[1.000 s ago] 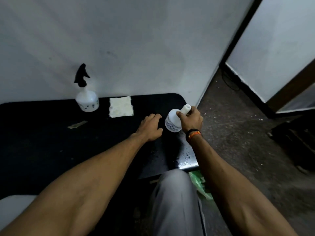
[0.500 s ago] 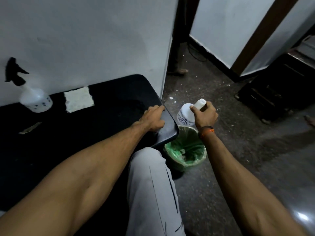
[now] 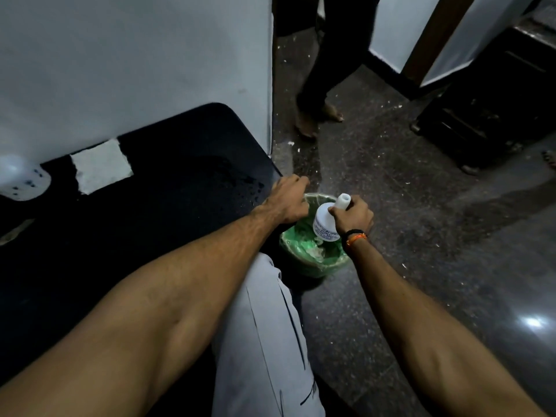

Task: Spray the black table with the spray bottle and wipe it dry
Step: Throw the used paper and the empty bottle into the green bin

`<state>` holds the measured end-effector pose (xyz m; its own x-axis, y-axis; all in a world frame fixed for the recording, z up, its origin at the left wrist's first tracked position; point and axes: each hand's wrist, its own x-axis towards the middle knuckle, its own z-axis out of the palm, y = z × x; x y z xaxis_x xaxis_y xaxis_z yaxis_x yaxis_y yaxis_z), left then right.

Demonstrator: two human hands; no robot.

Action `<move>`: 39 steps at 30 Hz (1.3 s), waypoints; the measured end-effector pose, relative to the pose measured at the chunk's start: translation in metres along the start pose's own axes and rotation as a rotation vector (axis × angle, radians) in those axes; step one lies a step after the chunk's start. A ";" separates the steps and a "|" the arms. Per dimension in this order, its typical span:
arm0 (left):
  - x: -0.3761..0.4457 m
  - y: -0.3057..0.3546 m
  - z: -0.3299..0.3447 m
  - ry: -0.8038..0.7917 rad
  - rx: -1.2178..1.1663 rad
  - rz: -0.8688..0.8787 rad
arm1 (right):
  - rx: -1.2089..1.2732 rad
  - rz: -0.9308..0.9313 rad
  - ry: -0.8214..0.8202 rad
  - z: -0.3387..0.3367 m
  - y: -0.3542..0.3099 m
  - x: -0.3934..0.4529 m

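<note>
The right hand [image 3: 353,213] grips a white bottle [image 3: 326,219] by its neck above the green bin [image 3: 313,260]. The left hand [image 3: 288,200], fingers curled and seemingly holding nothing, rests at the black table [image 3: 165,206] corner, well apart from the spray bottle [image 3: 21,182].

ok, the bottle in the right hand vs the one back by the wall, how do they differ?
The white bottle is held by its neck in the right hand over the green-lined bin; the spray bottle stands untouched on the black table. The first shows whole, the second is cut off at the frame edge. Both are pale plastic.
</note>
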<state>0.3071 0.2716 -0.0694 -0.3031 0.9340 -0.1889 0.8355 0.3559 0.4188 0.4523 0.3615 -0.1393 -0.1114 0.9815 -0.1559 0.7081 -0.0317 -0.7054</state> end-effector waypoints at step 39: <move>-0.111 -0.191 -0.081 0.288 -0.031 -0.319 | 0.043 -0.417 -0.289 0.124 -0.209 -0.083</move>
<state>0.1440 0.1024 -0.0563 -0.6633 0.7460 -0.0590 0.6664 0.6247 0.4069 0.2271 0.2635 -0.0642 -0.5710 0.8201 -0.0359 0.5339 0.3379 -0.7751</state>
